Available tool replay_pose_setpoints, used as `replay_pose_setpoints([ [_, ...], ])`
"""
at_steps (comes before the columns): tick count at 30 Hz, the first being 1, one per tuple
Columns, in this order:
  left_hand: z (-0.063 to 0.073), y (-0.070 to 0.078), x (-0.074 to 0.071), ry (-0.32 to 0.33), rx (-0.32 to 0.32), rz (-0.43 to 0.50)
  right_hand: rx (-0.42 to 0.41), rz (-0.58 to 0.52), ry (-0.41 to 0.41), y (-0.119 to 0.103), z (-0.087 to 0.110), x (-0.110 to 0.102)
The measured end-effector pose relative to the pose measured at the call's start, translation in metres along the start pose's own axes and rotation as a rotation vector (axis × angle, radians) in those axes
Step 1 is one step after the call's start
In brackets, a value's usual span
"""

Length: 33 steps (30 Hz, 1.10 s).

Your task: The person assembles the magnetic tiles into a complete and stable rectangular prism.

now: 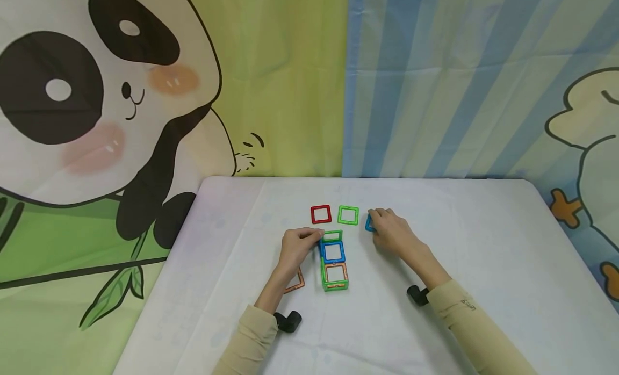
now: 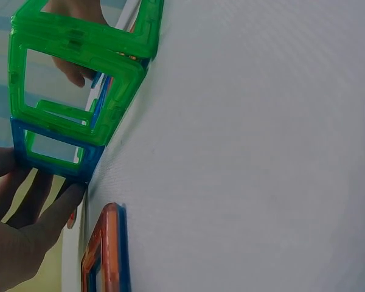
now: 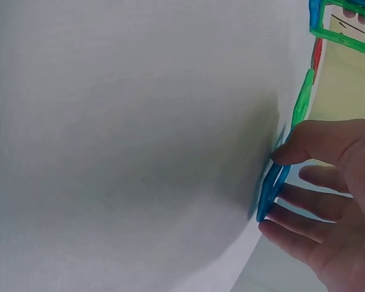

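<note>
Pinching with thumb and fingertips, the right hand (image 1: 394, 232) holds a blue frame (image 1: 369, 223), a hollow square mostly hidden by the fingers in the head view; whether it is clear of the cloth I cannot tell. The left hand (image 1: 298, 246) grips the far end of a joined structure (image 1: 333, 263), its fingertips against a blue side piece (image 2: 58, 163). This structure stands on the table (image 1: 242, 214), longer than wide, its upper squares running green, blue, then orange, with green pieces along its side and near end.

All the pieces look like glossy, translucent plastic, with rounded corners and open centres. Beyond the structure, a red square (image 1: 313, 215) and a green square (image 1: 348, 223) lie side by side. An orange frame (image 1: 295, 287) rests beside the left wrist, which partly covers it. White, faintly creased cloth covers the table; behind hang a panda print (image 1: 159, 122) and a striped curtain (image 1: 435, 69).
</note>
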<state>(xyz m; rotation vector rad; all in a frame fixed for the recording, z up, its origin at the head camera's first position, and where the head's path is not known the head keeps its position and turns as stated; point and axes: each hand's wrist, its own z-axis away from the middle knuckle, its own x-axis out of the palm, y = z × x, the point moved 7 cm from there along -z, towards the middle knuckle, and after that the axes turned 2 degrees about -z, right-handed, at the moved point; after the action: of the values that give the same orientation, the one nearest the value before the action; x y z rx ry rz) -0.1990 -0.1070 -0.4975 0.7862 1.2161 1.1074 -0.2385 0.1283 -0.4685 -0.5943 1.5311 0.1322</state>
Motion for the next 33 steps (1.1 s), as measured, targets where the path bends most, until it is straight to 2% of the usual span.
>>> replay_pose_setpoints([
  [12, -0.001, -0.001, 0.001, -0.003, -0.009, -0.004, 0.067, -0.116, -0.035, -0.002, 0.009, -0.004],
  [18, -0.002, -0.001, 0.001, -0.006, -0.002, -0.008, 0.071, -0.244, -0.046, -0.005, 0.016, -0.003],
  [25, -0.003, -0.002, 0.001, -0.005, -0.001, -0.008, 0.035, -0.43, -0.064, -0.013, 0.022, 0.0],
  [33, -0.002, -0.002, 0.001, -0.011, -0.001, 0.0, 0.016, -0.568, -0.077, -0.018, 0.023, 0.006],
])
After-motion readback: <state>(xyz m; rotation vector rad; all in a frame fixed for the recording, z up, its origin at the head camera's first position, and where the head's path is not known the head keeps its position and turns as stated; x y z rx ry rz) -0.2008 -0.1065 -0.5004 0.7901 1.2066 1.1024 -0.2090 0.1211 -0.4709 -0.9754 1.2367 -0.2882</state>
